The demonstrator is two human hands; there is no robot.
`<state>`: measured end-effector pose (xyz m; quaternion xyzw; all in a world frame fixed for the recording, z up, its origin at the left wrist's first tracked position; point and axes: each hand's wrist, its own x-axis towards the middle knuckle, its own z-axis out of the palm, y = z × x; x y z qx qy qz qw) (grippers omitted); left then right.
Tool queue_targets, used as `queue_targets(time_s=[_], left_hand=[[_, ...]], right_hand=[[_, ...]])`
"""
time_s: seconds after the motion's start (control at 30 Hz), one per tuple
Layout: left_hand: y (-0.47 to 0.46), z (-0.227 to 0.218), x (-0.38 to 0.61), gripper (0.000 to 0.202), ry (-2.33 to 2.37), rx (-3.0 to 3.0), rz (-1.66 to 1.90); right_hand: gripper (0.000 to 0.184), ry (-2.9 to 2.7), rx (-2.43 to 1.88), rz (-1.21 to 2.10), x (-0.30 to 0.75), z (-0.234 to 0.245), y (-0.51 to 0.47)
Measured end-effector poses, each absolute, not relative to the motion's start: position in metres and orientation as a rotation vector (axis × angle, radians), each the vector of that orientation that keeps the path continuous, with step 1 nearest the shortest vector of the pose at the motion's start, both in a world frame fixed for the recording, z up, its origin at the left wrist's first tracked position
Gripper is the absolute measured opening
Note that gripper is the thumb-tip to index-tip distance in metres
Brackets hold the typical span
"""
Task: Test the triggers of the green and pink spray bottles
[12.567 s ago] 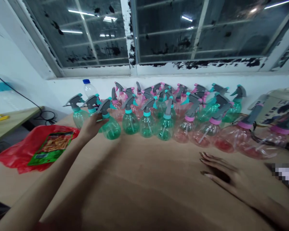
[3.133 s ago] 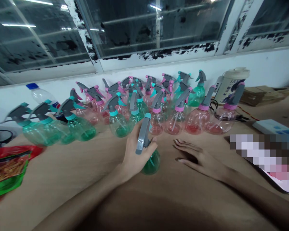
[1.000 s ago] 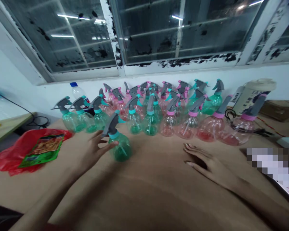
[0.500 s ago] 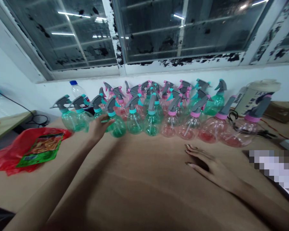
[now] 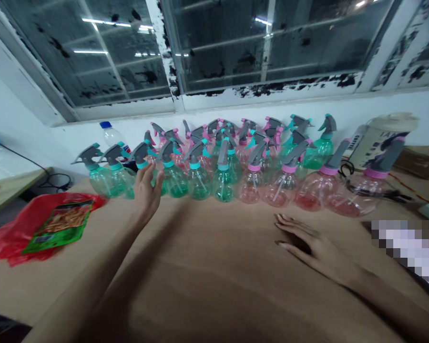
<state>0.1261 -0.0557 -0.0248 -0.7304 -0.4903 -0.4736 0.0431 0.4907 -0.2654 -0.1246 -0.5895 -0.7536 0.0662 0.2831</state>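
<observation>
My left hand [image 5: 148,190] is raised in front of the left part of a row of spray bottles, thumb and fingers apart. It covers most of a green spray bottle [image 5: 140,152]; whether the fingertips touch it I cannot tell. Just right of that hand stands another green spray bottle [image 5: 178,182] with a grey trigger head and turquoise collar. My right hand [image 5: 312,245] lies on the tabletop with its fingers stretched out, holding nothing. Beyond its fingertips are pink spray bottles, among them one with a pink collar [image 5: 281,190].
More spray bottles stand behind the front row, against the wall below the window [image 5: 221,47]. A red plastic bag [image 5: 10,231] with a green food packet [image 5: 62,224] lies at left. A clear bottle with a blue cap [image 5: 109,133], a cream container [image 5: 386,138] and black cables [image 5: 375,191] are farther back.
My left hand has drawn away from the fourth green spray bottle from the left and shifted slightly left, before the third. That fourth bottle sits slightly farther back. My right hand stays put.
</observation>
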Motion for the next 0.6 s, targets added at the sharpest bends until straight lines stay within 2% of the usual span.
queue_targets(time_s=[0.2, 0.37, 0.6], left_hand=[[-0.075, -0.020, 0.158, 0.033, -1.382, -2.415, -1.362], [-0.052, -0.026, 0.198, 0.044, -1.451, -2.454, -1.334], [-0.061, -0.021, 0.191, 0.026, -1.559, -2.489, -1.180]], right_hand=[[0.047, -2.004, -1.559, 0.189, 0.491, -0.126, -0.265], [0.045, -2.000, -1.541, 0.166, 0.489, -0.124, -0.264], [0.046, -2.033, -1.540, 0.186, 0.489, -0.123, -0.264]])
